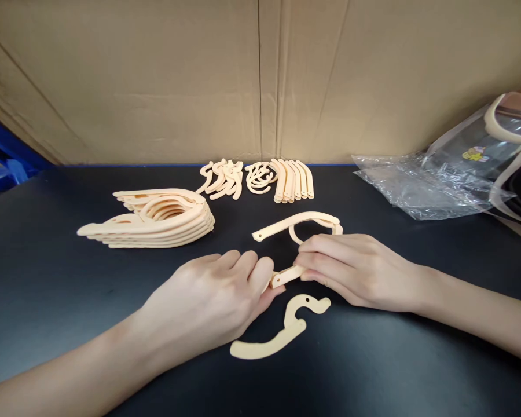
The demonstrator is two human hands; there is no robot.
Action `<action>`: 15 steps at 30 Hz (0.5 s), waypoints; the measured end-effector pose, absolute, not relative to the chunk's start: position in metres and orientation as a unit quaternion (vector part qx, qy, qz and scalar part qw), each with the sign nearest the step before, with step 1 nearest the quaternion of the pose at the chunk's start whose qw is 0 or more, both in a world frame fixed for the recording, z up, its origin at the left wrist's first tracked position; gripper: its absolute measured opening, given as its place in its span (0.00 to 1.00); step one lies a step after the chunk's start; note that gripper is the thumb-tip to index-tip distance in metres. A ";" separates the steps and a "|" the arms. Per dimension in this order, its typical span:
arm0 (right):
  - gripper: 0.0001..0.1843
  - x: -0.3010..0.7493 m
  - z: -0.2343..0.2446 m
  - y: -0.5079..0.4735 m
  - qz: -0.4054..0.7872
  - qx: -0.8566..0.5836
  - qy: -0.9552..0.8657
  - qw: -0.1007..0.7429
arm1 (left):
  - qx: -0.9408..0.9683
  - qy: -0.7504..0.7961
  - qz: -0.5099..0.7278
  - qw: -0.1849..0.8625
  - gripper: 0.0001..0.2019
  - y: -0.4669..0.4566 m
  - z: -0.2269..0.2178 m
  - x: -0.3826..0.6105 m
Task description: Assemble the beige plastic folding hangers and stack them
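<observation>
My left hand [217, 295] is closed on the end of a cream plastic hanger part, mostly hidden by its fingers. From the other side my right hand [351, 266] pinches the hanger arm [286, 276], whose end with a small hole shows between the hands. Just behind the right fingers, a curved hanger arm [295, 223] with a ring-like piece reaches up and left; whether it joins the held part is hidden. In front of the hands lie a loose hook [296, 307] and a curved arm piece [264, 346], touching or overlapping.
A stack of folded hangers [178, 223] stands at the left. Along the back lie loose hooks [223, 178], ring-like pieces [258, 176] and a row of curved arms [293, 179]. Crumpled clear plastic bags [429, 185] cover the back right. A cardboard wall [178, 81] borders the black table [61, 289].
</observation>
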State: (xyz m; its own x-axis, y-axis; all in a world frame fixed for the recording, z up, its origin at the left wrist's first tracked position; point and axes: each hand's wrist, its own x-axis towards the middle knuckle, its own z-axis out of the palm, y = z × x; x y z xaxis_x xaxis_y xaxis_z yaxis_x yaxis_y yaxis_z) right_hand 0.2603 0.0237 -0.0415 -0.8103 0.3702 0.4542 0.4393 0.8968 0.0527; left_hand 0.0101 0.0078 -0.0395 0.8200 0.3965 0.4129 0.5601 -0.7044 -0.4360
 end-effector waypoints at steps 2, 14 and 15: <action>0.13 0.260 -0.041 0.024 -0.075 -0.215 -0.948 0.220 | -0.913 -0.259 -0.150 0.279 0.15 0.008 -0.039 0.010; 0.12 0.263 -0.043 0.027 -0.070 -0.208 -0.950 0.223 | -0.935 -0.250 -0.142 0.209 0.13 0.011 -0.038 0.012; 0.12 0.263 -0.043 0.027 -0.065 -0.209 -0.950 0.223 | -0.941 -0.246 -0.144 0.183 0.13 0.011 -0.037 0.012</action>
